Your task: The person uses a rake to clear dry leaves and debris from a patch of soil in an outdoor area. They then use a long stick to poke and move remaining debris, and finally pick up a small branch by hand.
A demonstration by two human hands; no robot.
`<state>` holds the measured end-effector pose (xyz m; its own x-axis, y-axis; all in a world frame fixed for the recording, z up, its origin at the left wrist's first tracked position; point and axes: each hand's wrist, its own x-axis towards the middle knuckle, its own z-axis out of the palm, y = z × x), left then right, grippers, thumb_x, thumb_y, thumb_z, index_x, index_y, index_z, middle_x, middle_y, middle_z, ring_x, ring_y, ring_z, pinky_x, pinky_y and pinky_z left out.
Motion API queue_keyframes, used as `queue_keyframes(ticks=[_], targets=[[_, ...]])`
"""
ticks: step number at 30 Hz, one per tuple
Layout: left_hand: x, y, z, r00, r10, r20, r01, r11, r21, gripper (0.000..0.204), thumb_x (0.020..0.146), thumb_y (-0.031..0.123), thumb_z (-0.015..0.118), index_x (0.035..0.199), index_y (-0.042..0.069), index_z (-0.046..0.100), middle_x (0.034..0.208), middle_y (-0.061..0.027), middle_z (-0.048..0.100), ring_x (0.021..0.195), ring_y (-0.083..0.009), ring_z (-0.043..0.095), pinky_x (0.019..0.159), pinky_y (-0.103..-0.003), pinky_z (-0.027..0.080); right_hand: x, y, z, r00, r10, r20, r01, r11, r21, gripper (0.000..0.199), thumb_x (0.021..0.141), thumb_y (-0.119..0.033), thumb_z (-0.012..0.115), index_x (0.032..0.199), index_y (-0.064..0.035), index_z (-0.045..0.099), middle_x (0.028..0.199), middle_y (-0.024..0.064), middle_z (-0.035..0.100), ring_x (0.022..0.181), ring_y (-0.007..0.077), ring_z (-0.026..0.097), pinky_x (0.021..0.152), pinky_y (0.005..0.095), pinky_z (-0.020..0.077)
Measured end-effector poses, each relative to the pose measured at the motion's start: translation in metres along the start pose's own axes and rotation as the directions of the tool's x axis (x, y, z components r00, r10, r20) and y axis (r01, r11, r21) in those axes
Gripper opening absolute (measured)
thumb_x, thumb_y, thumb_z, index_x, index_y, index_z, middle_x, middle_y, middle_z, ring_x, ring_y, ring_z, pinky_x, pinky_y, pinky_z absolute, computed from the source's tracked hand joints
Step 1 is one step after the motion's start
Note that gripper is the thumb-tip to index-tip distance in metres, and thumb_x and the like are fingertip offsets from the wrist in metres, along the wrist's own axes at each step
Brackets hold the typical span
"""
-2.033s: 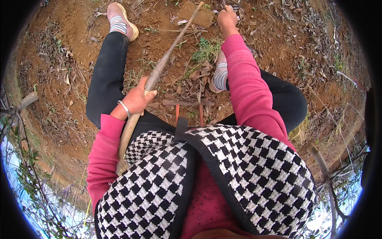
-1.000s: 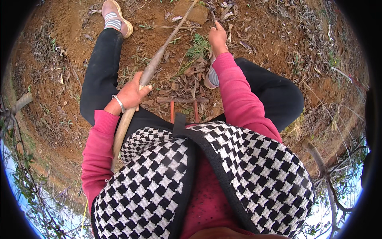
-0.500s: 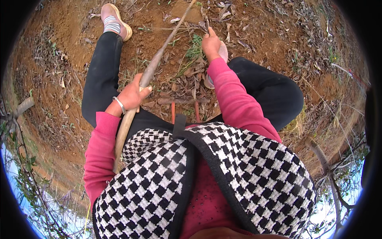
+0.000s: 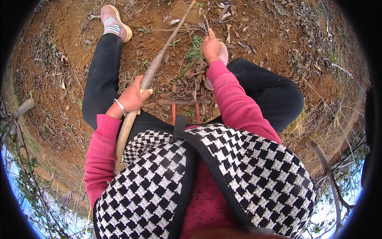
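Note:
My left hand (image 4: pixel 131 97), with a pale bracelet at the wrist, is wrapped round a long wooden pole (image 4: pixel 153 69). The pole slants from beside my left forearm toward the far middle and looks thinner there. Farther off, my right hand (image 4: pixel 211 47) is closed on a thin dark stick-like thing (image 4: pixel 206 23), index finger stretched along it. Most of that thing is hidden by the hand or merges with the leaf litter. A pink shoe (image 4: pixel 223 53) shows partly behind my right hand. A green weed (image 4: pixel 195 48) grows just left of it.
My left foot wears a pink shoe (image 4: pixel 109 15) on reddish soil, and my legs are spread apart. Between them lies a short brown branch (image 4: pixel 184 102) above two orange strips (image 4: pixel 174 113). Dry leaves cover much of the ground. Bare branches (image 4: pixel 318 153) stand at the right rim.
My right hand has shifted slightly toward me, and the thin dark thing tilts a little differently. My left hand and the pole have moved only very slightly; the grip looks the same.

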<state>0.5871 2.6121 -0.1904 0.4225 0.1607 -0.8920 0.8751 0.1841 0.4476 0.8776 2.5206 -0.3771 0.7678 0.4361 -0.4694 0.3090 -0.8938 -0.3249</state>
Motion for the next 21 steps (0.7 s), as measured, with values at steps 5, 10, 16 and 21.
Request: queue_keyframes(ticks=[5, 10, 16, 21], targets=[[-0.002, 0.005, 0.0, 0.999, -0.037, -0.011, 0.037, 0.999, 0.028, 0.059, 0.093, 0.028, 0.058, 0.136, 0.002, 0.027, 0.079, -0.0152, 0.061, 0.044, -0.02, 0.059, 0.042, -0.034, 0.051, 0.012, -0.002, 0.008, 0.999, 0.01, -0.044, -0.005, 0.994, 0.105, 0.043, 0.093, -0.022, 0.05, 0.135, -0.0232, 0.053, 0.104, 0.0204, 0.068, 0.099, 0.0376, 0.064, 0.087, 0.0462, 0.0488], [0.0, 0.001, -0.001, 1.0, 0.013, 0.009, -0.013, 1.0, 0.011, 0.061, 0.093, 0.029, 0.058, 0.136, 0.002, 0.025, 0.082, -0.0162, 0.06, 0.042, -0.0199, 0.058, 0.041, -0.034, 0.051, 0.053, 0.001, -0.01, 0.978, 0.099, -0.182, -0.037, 0.948, 0.315, 0.04, 0.092, -0.021, 0.05, 0.132, -0.0166, 0.057, 0.113, 0.0209, 0.065, 0.104, 0.0362, 0.063, 0.09, 0.0428, 0.0483], [0.002, -0.005, 0.0, 0.999, 0.024, 0.03, -0.022, 0.997, -0.074, 0.056, 0.095, 0.026, 0.057, 0.137, 0.004, 0.027, 0.066, -0.0063, 0.053, 0.04, -0.0147, 0.051, 0.036, -0.03, 0.047, 0.065, 0.011, -0.034, 0.988, -0.147, -0.043, 0.151, 0.982, 0.113, 0.042, 0.089, -0.024, 0.055, 0.13, -0.0205, 0.059, 0.11, 0.0216, 0.066, 0.105, 0.0382, 0.062, 0.093, 0.0422, 0.0478], [0.003, -0.005, 0.0, 0.999, 0.046, 0.004, -0.046, 0.998, 0.037, 0.056, 0.094, 0.029, 0.058, 0.135, 0.005, 0.029, 0.078, -0.0139, 0.06, 0.04, -0.0196, 0.056, 0.041, -0.035, 0.051, 0.036, 0.021, -0.046, 0.956, -0.204, 0.213, 0.222, 0.973, -0.062, 0.041, 0.089, -0.029, 0.055, 0.13, -0.03, 0.059, 0.115, 0.0188, 0.065, 0.107, 0.0354, 0.062, 0.094, 0.0416, 0.0482]])
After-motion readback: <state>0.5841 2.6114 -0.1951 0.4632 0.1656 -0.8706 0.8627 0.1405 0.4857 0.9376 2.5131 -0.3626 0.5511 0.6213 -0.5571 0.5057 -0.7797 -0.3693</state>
